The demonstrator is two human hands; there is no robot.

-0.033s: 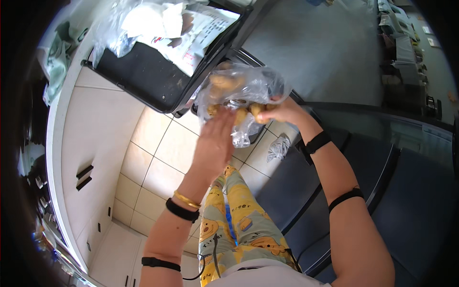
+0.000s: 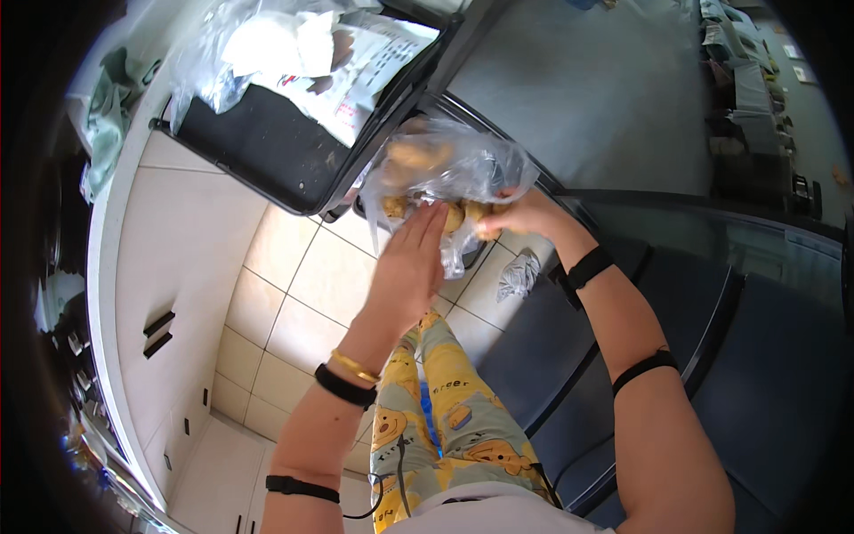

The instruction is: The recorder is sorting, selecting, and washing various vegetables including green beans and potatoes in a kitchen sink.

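A clear plastic bag [image 2: 463,169] hangs in front of me, holding several yellow-brown, lumpy pieces that look like potatoes [image 2: 420,157]. My left hand [image 2: 407,267] lies against its near side with the fingers stretched out and close together. At the bag's right edge, my right hand [image 2: 532,216] is closed on the plastic, its thumb toward the potato-like pieces beside it. Part of the right fingers is hidden by the crumpled bag, so whether they also grip a piece is unclear.
A black tray [image 2: 267,142] with a printed white package [image 2: 382,71] and plastic stands on the white cabinet [image 2: 200,205] at left. Dark seats [image 2: 765,374] line the right. A grey table top [image 2: 587,98] lies beyond. A small grey bag [image 2: 519,274] is on the tiled floor.
My left fingers have shifted slightly to the right along the bag. My right thumb has moved a little, and the near part of the bag has changed its folds.
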